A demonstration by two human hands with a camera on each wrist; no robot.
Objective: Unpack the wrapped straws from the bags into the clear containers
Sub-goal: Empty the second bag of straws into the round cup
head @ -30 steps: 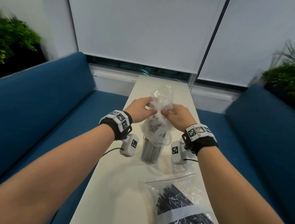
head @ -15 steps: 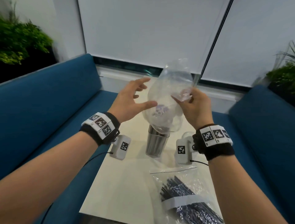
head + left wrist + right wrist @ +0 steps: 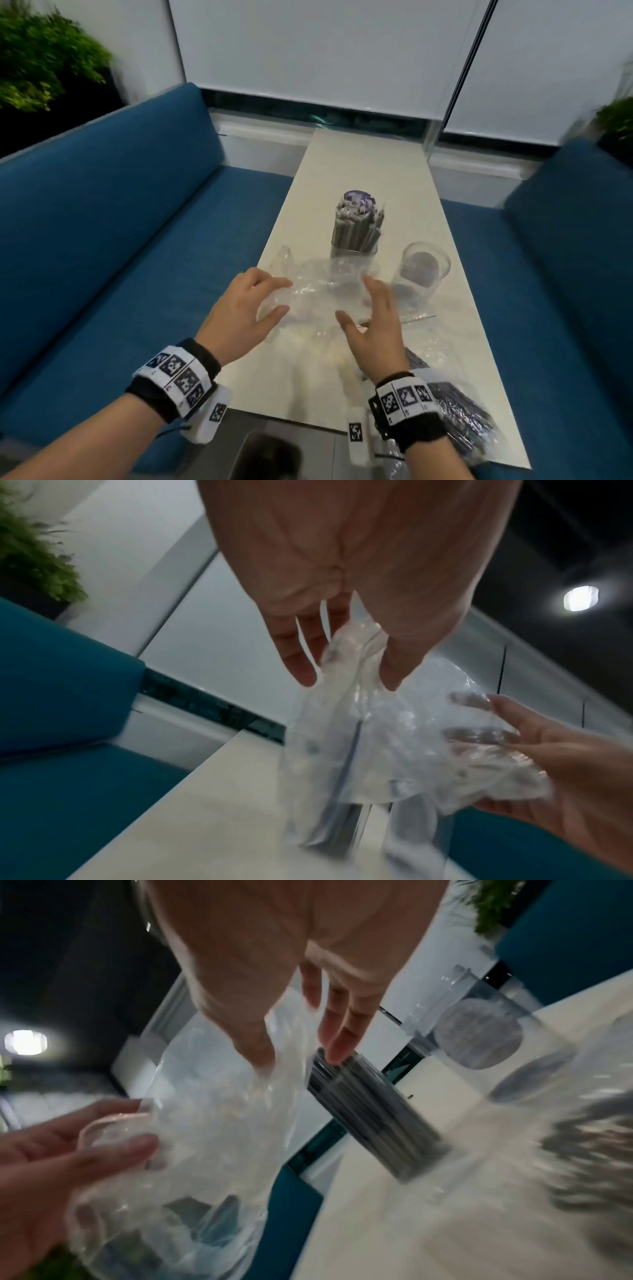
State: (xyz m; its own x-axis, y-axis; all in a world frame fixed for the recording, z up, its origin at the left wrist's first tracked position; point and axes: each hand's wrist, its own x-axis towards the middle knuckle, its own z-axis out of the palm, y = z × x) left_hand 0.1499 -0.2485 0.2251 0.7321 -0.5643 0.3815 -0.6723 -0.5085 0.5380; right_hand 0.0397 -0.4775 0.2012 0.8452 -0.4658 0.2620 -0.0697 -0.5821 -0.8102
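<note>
An empty, crumpled clear bag (image 3: 322,294) hangs between my two hands just above the near part of the white table (image 3: 342,164). My left hand (image 3: 286,296) touches its left side and my right hand (image 3: 354,298) its right side, both with fingers spread and fairly straight. The left wrist view shows the bag (image 3: 394,737) against my left fingertips (image 3: 304,674). Behind the bag stands a clear container (image 3: 356,229) packed with dark wrapped straws. An empty clear container (image 3: 424,270) stands to its right. A bag full of wrapped straws (image 3: 462,411) lies at the near right, partly hidden by my right wrist.
Blue sofas (image 3: 102,222) run along both long sides of the narrow table. Green plants (image 3: 37,58) stand at the far left and far right. A window with white blinds (image 3: 308,51) closes off the far end. A dark object (image 3: 267,455) lies below the near table edge.
The empty bag, held up over the full container by my right hand, has come down in front of it. My left hand has come onto it, and both hands now flank it.
</note>
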